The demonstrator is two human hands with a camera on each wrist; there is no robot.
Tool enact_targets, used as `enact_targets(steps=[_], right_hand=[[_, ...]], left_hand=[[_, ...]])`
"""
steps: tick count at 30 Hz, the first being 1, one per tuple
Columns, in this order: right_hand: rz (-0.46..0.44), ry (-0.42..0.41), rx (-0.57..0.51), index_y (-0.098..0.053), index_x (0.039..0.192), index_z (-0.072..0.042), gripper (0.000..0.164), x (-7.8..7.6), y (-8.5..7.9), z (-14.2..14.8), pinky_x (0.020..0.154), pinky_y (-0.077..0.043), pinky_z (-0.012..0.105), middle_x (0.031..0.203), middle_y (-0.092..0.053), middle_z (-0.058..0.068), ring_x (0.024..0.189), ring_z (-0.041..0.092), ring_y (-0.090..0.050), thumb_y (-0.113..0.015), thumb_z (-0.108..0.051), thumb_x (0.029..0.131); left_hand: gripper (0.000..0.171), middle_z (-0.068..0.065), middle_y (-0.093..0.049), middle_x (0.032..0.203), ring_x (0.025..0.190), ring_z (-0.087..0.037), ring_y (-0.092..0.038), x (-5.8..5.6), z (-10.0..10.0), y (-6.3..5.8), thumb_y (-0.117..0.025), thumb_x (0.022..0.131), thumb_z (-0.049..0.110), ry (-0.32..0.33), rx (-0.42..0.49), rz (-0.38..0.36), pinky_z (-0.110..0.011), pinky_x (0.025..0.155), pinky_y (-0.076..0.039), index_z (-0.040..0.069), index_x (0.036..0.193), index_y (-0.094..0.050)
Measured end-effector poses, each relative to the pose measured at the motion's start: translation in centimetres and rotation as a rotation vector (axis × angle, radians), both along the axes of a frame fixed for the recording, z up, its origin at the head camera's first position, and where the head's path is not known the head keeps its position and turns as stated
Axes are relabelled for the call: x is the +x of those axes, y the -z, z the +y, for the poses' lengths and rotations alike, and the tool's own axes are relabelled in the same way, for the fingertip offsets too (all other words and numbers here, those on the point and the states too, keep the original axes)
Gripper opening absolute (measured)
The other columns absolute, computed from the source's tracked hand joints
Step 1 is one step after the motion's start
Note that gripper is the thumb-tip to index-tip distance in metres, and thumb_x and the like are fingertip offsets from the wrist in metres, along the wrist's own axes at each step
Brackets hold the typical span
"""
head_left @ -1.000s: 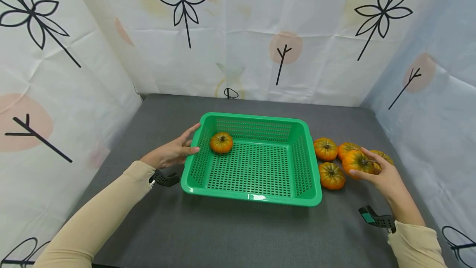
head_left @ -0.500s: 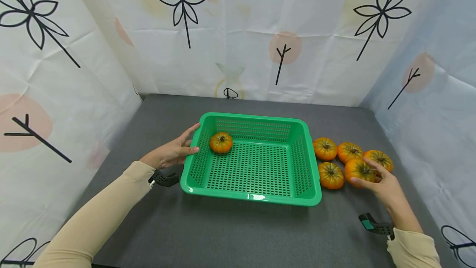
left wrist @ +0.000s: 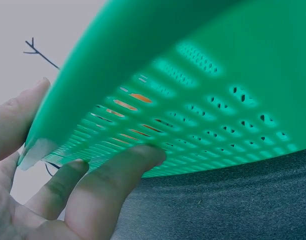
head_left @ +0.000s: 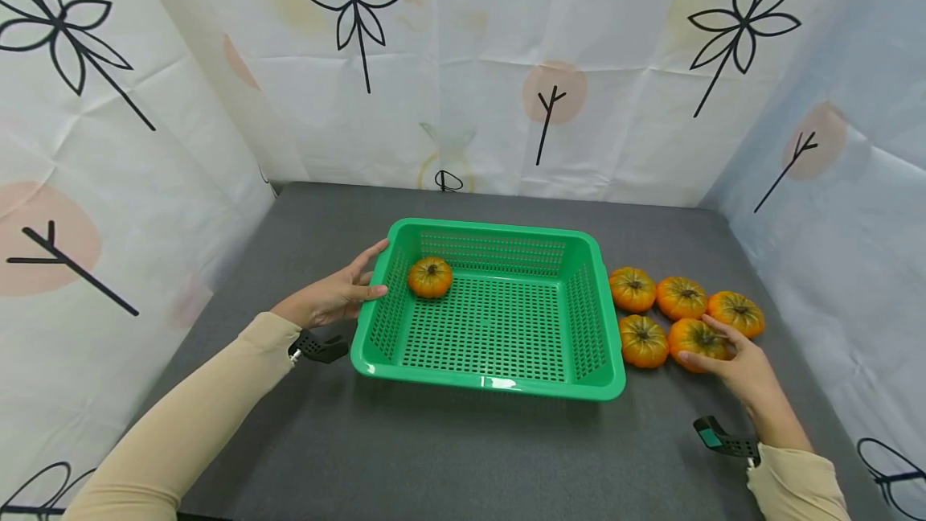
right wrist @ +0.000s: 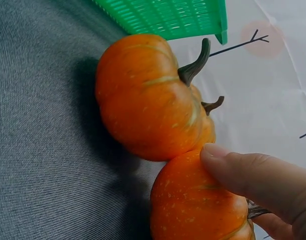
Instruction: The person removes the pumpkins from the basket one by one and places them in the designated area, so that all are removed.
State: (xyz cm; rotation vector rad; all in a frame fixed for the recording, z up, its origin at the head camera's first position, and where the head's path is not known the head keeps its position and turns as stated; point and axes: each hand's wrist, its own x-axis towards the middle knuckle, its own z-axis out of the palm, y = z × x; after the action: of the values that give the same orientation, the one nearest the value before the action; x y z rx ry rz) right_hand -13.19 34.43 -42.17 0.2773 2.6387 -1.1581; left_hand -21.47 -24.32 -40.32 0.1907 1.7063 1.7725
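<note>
My left hand (head_left: 336, 296) holds the left rim of a green plastic basket (head_left: 499, 389). In the left wrist view its fingers (left wrist: 100, 192) press the slotted outer wall from below, with another digit at the rim. One small orange pumpkin (head_left: 430, 277) sits inside the basket near its left end. On the right, my right hand (head_left: 745, 364) grips another pumpkin (head_left: 690, 338), thumb on the near side and fingers across its top by the stem. That pumpkin (right wrist: 195, 200) touches or nearly touches a neighbouring pumpkin (right wrist: 143, 100) in the right wrist view.
Several more pumpkins cluster right of the basket, among them a back one (head_left: 680, 297), a far-right one (head_left: 736, 312) and a front-left one (head_left: 644, 342). A grey tabletop (head_left: 434, 457) carries everything. Patterned white cloth (head_left: 463, 103) walls in the back and sides.
The pumpkin in my right hand has come down and toward me, so the pumpkins behind it show more fully. My left hand and the basket have stayed put.
</note>
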Motion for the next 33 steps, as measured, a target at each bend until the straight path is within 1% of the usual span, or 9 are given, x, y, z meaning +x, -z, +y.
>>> enact_targets(steps=[8,14,24,33], right_hand=[[-0.032,-0.009,0.019,-0.01,0.156,-0.007,0.094,-0.4,0.2,0.1,0.101,-0.026,0.073,0.15,-0.003,0.043,0.133,0.061,-0.013,-0.066,-0.045,0.091],[-0.055,-0.007,0.03,-0.007,0.156,-0.006,0.097,-0.8,0.4,0.1,0.102,-0.023,0.073,0.15,-0.002,0.042,0.133,0.062,-0.012,-0.065,-0.047,0.09],[-0.049,-0.011,0.054,-0.01,0.155,-0.003,0.097,-1.0,0.7,0.2,0.102,-0.023,0.074,0.149,-0.005,0.044,0.132,0.063,-0.014,-0.066,-0.048,0.09],[-0.051,-0.008,0.049,-0.009,0.155,-0.004,0.097,-1.0,0.8,0.2,0.102,-0.022,0.074,0.15,-0.003,0.043,0.132,0.063,-0.013,-0.066,-0.048,0.09]], left_hand=[[0.094,-0.018,-0.01,0.16,0.126,-0.043,-0.05,0.0,0.1,-0.1,-0.058,0.097,0.007,0.0,0.021,-0.013,-0.058,0.093,-0.05,0.046,0.153,0.007],[0.094,-0.017,-0.01,0.16,0.122,-0.039,-0.055,0.0,0.1,-0.1,-0.059,0.096,0.009,-0.01,0.019,-0.016,-0.058,0.092,-0.051,0.047,0.152,0.006],[0.095,-0.018,-0.01,0.16,0.123,-0.041,-0.054,0.0,0.0,0.0,-0.06,0.096,0.009,0.003,0.027,-0.008,-0.058,0.093,-0.05,0.045,0.153,0.007],[0.095,-0.018,-0.009,0.16,0.125,-0.042,-0.052,0.0,0.0,0.1,-0.06,0.096,0.009,0.002,0.022,-0.008,-0.058,0.093,-0.05,0.046,0.153,0.007]])
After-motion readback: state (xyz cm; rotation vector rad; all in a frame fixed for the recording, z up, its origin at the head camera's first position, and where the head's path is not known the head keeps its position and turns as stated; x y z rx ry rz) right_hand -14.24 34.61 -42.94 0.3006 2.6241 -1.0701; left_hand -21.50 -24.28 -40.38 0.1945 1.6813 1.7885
